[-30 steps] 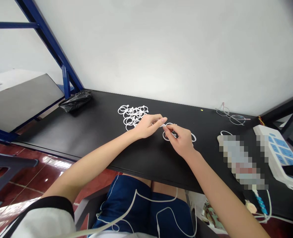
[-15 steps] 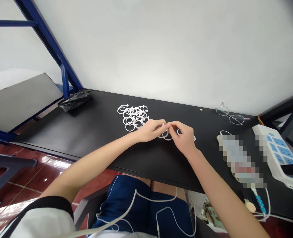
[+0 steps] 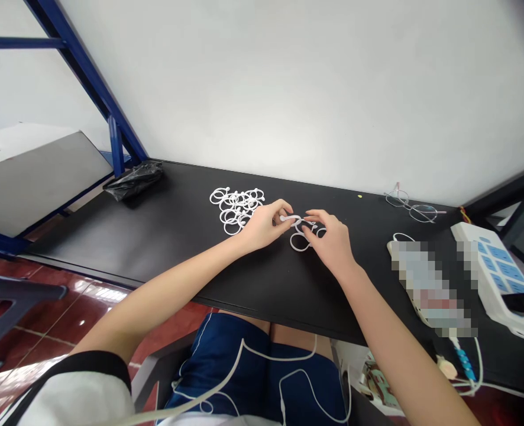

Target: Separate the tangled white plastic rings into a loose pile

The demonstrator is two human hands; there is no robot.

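Observation:
Between my hands is a white ring (image 3: 294, 218) with a small ball end, raised over the black table. My left hand (image 3: 264, 226) pinches its left side between thumb and fingers. On the other side, my right hand (image 3: 332, 239) has its thumb and fingertips closed around the ring's right part. Another white ring (image 3: 299, 242) lies on the table just below, close to my right thumb. More rings beside it are partly hidden by my right hand. To the left of my left hand lies a loose pile of several white rings (image 3: 235, 204), partly covered by that hand.
On the black table (image 3: 164, 236), a black plastic bag (image 3: 133, 180) sits far left. Eyeglasses (image 3: 415, 207), a blurred-out device (image 3: 430, 290) with a cable, and a white power strip (image 3: 497, 278) lie at the right. A white cable (image 3: 235, 367) crosses my lap.
My hands have moved slightly apart and tilted, so the ring between them now shows more clearly. My left hand covers a little more of the pile's right edge.

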